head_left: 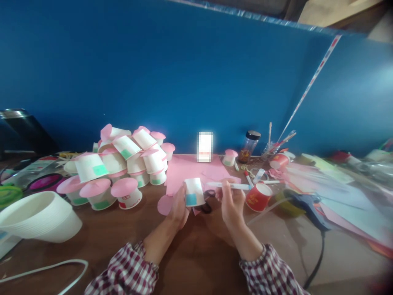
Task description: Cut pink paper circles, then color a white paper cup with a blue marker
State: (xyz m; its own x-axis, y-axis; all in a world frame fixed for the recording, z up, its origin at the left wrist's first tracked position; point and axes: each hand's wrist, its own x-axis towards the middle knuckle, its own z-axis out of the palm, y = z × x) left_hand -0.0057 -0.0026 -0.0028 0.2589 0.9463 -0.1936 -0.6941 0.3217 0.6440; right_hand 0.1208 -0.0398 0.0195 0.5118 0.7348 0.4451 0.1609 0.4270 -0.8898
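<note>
In my left hand (179, 209) is a white paper cup (194, 189) with a blue rectangle low on its side. My right hand (231, 203) pinches a white marker (235, 186) lying crosswise, its left end pointing toward the cup but apart from it. Behind both hands lies a sheet of pink paper (196, 168), with a cut pink disc (165, 205) at its left front corner. Dark-handled scissors (207, 208) sit partly hidden between cup and right hand. Just right of that hand stands a red paper cup (258, 196).
A pile of paper cups with pink caps (125, 145) rises at left, behind nested white bowls (46, 217). One capped cup (229, 157) stands at the back. Further right are a dark-lidded jar (250, 145), a glue gun (310, 209) with its cord, and plastic-covered sheets (353, 217).
</note>
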